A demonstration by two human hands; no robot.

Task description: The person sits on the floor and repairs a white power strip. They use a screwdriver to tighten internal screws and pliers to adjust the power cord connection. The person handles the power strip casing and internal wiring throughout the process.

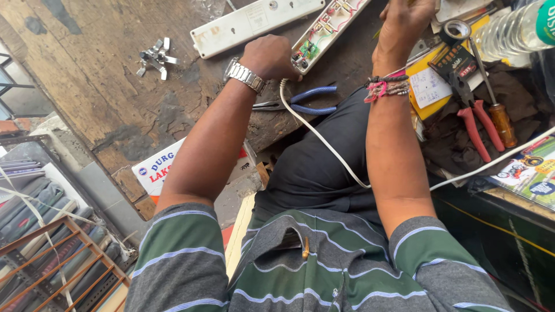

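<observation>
Two white extension boards lie on the worn wooden counter (98, 86): a closed board (254, 23) farther off, and an opened board (326, 29) with its coloured wiring bared. Around them sit one pair of blue-handled pliers (309, 100) just beside the left wrist, one pair of red-handled pliers (471, 115), one screwdriver with an amber handle (491, 98), one roll of black tape (457, 30) and one clear plastic bottle (517, 29) at the right edge. A small heap of metal clips (155, 56) lies well apart on the left. One white cable (324, 141) runs from the opened board's near end down across the dark trousers, between the two forearms.

The left hand (270, 56), a steel watch on its wrist, is folded over the near end of the opened board, its grip pressed together there and touching the casing where the cable enters. The right hand (404, 20), threads tied at its wrist, hangs over the far side of that board; its fingers are cut off by the frame, so whether its grip is spread or pinched I cannot tell.
</observation>
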